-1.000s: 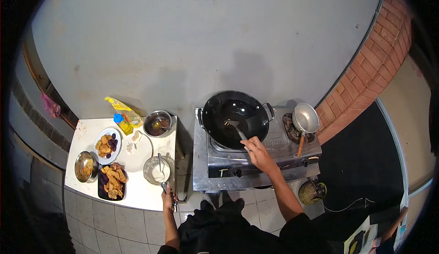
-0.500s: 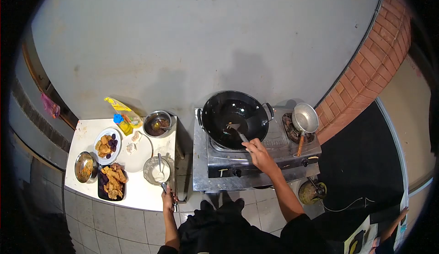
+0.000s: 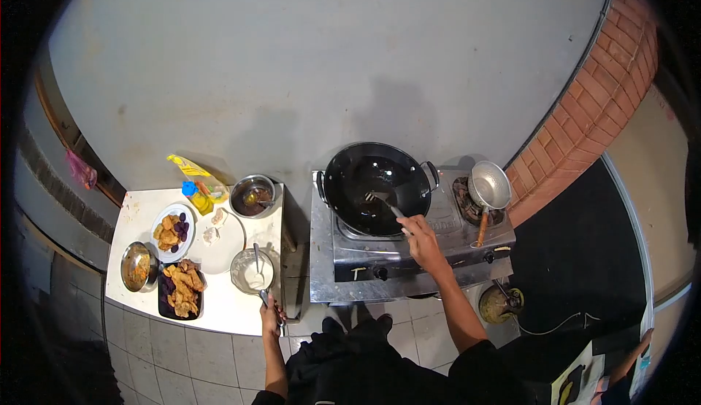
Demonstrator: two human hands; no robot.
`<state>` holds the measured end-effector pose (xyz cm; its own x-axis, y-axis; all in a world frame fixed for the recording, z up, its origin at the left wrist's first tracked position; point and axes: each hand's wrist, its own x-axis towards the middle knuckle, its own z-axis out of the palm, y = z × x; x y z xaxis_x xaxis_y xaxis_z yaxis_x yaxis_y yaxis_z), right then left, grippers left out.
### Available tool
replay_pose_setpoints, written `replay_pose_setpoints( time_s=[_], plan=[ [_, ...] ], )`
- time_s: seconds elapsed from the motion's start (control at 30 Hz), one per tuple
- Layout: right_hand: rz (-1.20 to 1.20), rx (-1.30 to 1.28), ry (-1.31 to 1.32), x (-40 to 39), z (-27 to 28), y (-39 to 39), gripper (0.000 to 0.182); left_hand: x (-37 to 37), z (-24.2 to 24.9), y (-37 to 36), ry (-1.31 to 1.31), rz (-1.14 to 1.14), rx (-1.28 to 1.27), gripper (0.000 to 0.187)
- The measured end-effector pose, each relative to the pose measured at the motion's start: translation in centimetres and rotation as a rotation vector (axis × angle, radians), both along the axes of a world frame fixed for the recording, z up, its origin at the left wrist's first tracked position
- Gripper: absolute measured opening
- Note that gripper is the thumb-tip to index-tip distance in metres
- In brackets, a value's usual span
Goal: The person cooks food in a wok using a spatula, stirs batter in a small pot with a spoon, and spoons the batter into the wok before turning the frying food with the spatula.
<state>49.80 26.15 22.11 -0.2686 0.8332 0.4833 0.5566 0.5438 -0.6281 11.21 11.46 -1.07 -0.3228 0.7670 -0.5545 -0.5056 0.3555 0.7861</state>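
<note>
My right hand [image 3: 421, 241] is closed round the handle of a slotted spatula [image 3: 374, 198]. Its blade is down inside a black two-handled wok [image 3: 347, 186], which holds a little dark, shiny liquid. Over at the side table's front edge, my left hand [image 3: 272, 319] grips a metal-handled utensil [image 3: 263, 297]; the far end of its handle reaches the rim of a bowl [image 3: 237, 277]. That bowl contains white batter, with a spoon [image 3: 256, 259] standing in it. I cannot tell what kind of utensil the left hand holds.
The wok sits on a steel gas stove [image 3: 438, 277], beside a small saucepan [image 3: 490, 186]. On the white table [image 3: 226, 310] are a tray of fried food [image 3: 182, 292], a plate [image 3: 191, 248], a white dish [image 3: 228, 259], metal bowls [image 3: 252, 180] and bottles. Another person's arm [image 3: 634, 354] shows at right.
The spatula has turned in the wok, so its slots now show. My right hand has shifted slightly to the right; my left hand keeps its grip in the same place.
</note>
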Motion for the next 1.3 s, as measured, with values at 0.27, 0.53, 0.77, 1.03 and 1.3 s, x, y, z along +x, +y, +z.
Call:
replay_pose_setpoints(
  time_s=[0.27,0.53,0.77,1.03,1.3],
  plan=[
    [-0.12,0.011,0.131,0.0,-0.7,0.5,0.029,0.0,-0.2,0.0,-0.004,-0.004,-0.003,0.042],
    [-0.214,0.011,0.285,0.6,-1.7,1.7,0.021,-0.1,0.2,0.0,0.003,-0.012,-0.014,0.042],
    [-0.324,-0.121,0.53,1.4,-2.6,2.6,0.02,-0.5,-0.7,0.0,0.007,-0.023,-0.01,0.042],
    [-0.523,-0.161,0.796,2.4,-3.7,4.0,0.019,-0.2,0.2,0.0,-0.009,-0.016,-0.016,0.042],
    [-0.515,-0.301,0.843,1.8,-4.4,5.1,0.021,-0.4,-0.5,0.0,-0.004,-0.014,-0.029,0.042]
  ],
)
